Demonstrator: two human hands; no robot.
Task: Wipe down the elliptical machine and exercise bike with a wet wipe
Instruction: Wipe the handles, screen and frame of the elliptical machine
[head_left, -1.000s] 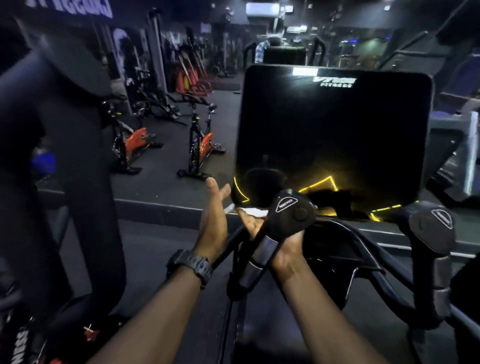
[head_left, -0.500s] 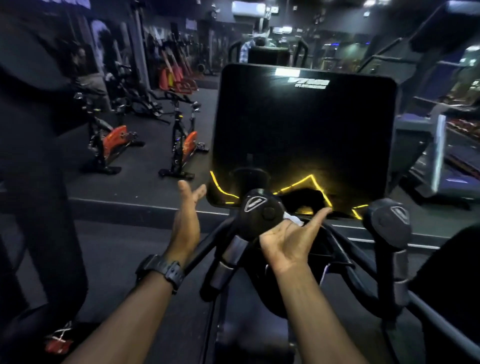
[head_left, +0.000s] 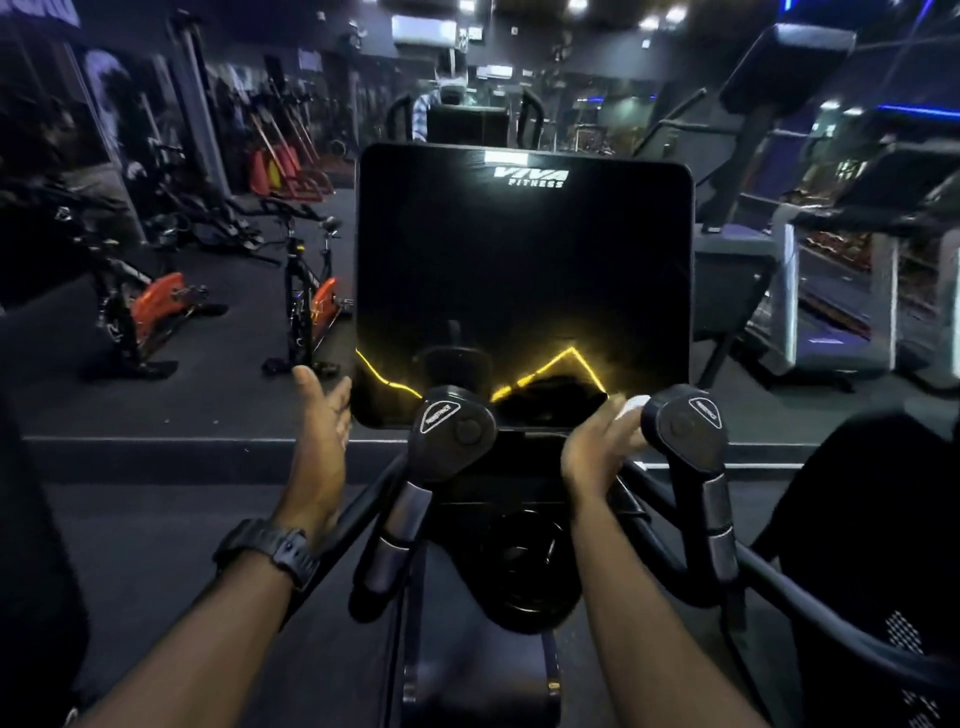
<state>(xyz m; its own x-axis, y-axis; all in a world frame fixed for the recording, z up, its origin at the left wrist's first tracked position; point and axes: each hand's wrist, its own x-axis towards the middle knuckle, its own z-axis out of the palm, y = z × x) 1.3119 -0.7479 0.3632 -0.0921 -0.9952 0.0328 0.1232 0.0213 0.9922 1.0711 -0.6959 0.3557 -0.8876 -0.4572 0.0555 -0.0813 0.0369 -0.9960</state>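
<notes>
Your right hand (head_left: 597, 447) reaches forward, palm down, fingers curled around a white wet wipe (head_left: 635, 404) pressed against the inner side of the right handle knob (head_left: 683, 426) of the elliptical machine (head_left: 524, 270). Your left hand (head_left: 319, 431) hangs free just left of the console, palm turned inward, fingers straight and spread, gripping nothing. Black watch (head_left: 272, 551) on that wrist. Left handle knob (head_left: 452, 428) sits between your hands. Exercise bike (head_left: 311, 301) stands beyond, on the gym floor.
</notes>
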